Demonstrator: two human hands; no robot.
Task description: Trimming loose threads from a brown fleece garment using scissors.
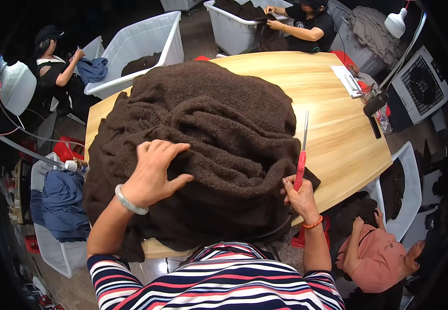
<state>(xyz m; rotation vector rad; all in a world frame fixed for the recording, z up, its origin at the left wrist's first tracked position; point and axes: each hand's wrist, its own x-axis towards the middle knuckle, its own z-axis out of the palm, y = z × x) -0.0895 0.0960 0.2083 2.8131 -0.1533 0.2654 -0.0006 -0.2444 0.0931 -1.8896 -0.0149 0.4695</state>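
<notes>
A big rumpled dark brown knitted garment (218, 155), coarse in texture, covers much of the wooden table in front of me. My left hand (156, 173), with a pale bangle at its wrist, rests over the left-middle of the knit. Its thumb and fingers are spread apart. At the knit's right edge, my right hand (300, 196) is closed round a red-handled tool (301, 168) with a long, thin metal end pointing up and away. The hand also touches or adjoins a fold of the knit; whether it pinches any of it is hidden.
On the wooden table (337, 144) lie white papers (346, 81) and a black phone (374, 127) at the right. White bins (172, 41) hold cloth around it, including blue cloth (63, 204) at left. Lamps (17, 88) stand both sides. Three other people work nearby, one in pink (376, 261).
</notes>
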